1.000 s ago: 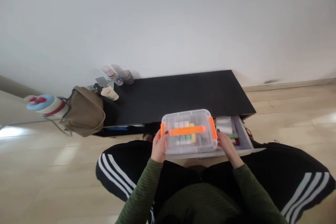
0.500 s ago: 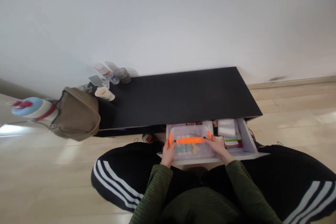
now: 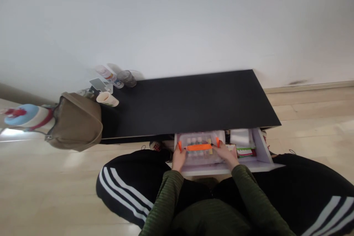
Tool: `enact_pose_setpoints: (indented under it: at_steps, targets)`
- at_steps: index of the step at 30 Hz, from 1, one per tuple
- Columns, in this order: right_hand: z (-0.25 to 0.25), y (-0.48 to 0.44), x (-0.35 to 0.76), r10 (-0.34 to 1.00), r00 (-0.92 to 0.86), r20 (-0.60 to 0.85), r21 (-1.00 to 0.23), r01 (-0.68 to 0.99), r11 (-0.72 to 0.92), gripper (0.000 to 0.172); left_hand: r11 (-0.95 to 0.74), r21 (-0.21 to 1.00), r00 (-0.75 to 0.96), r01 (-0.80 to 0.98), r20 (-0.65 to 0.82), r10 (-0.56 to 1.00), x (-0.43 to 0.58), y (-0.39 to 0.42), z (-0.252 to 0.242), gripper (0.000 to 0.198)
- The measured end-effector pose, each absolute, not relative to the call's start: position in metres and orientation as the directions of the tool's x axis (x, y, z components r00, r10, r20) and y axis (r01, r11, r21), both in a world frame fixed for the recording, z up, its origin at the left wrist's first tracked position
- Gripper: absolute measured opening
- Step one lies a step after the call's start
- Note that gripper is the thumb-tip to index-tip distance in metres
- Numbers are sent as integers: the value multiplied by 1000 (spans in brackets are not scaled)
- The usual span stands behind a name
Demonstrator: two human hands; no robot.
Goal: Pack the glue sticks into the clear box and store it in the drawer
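White wall [image 3: 177, 18] rises behind a black desk [image 3: 188, 105] on a pale wood floor [image 3: 312, 132]. At about 6 o'clock from the desk's middle, a white drawer [image 3: 218, 170] stands pulled out, and a clear plastic box [image 3: 200, 158] sits in its left part, with small bottles showing through the lid and an orange latch bar [image 3: 198, 147] across it. Both hands wrap the box's short ends, pressed inward and not spread: the left hand [image 3: 179, 158] at 9 o'clock, the right hand [image 3: 225, 155] at 3 o'clock. At 3 o'clock from the box, the drawer also holds a white packet [image 3: 240, 137] and a green-and-red item [image 3: 245, 152]. Near the desk's 9 o'clock end stand a paper cup [image 3: 107, 99], a phone [image 3: 97, 84] and a dark glass [image 3: 126, 78], with a tan bag [image 3: 74, 123] hanging beside them. Striped black track pants [image 3: 124, 188] show below the green sleeves [image 3: 163, 202].
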State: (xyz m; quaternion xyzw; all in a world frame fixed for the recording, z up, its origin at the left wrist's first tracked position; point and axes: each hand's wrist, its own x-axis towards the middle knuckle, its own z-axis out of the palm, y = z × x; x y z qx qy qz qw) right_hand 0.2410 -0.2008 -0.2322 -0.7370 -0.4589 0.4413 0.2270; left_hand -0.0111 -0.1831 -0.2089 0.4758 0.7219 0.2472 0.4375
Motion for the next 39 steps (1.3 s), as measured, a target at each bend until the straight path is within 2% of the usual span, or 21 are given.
enact_pose_setpoints:
  at_steps: [2, 4, 7, 10, 13, 16, 19, 22, 33, 39]
  targets:
    - [-233, -201, 241, 868, 206, -452, -715, 498, -491, 31, 394, 760, -159, 517, -367, 916, -11, -184, -204, 51]
    - [-228, -203, 240, 865, 222, -450, -701, 512, -496, 36, 293, 770, -113, 566, -280, 953, -10, -188, -196, 50]
    - [-209, -212, 237, 920, 210, -331, -725, 567, -391, 47, 118, 793, -3, 598, -146, 989, -4, -205, -178, 44]
    - [-179, -226, 236, 964, 161, -212, -740, 618, -266, 39, -1, 824, 123, 567, -84, 989, 8, -232, -156, 33]
    - [-147, -242, 231, 943, 66, -326, -702, 651, -288, 24, 45, 825, 278, 564, -241, 930, 23, -258, -139, 24]
    - [-127, -255, 224, 868, -75, -491, -591, 761, -268, 32, 60, 731, 375, 679, -416, 828, 36, -271, -132, 22]
    - [-122, -261, 217, 829, -97, -550, -471, 856, -212, 32, 37, 603, 336, 797, -493, 803, 44, -270, -131, 24]
    - [-121, -257, 214, 817, -74, -572, -443, 866, -231, 35, 23, 538, 309, 843, -518, 798, 48, -263, -129, 26]
    - [-124, -229, 216, 855, 15, -518, -375, 894, -243, 36, 48, 592, 277, 804, -446, 851, 56, -224, -132, 27]
    - [-121, -216, 215, 901, 64, -430, -407, 876, -257, 29, 14, 575, 256, 818, -385, 887, 63, -193, -130, 26]
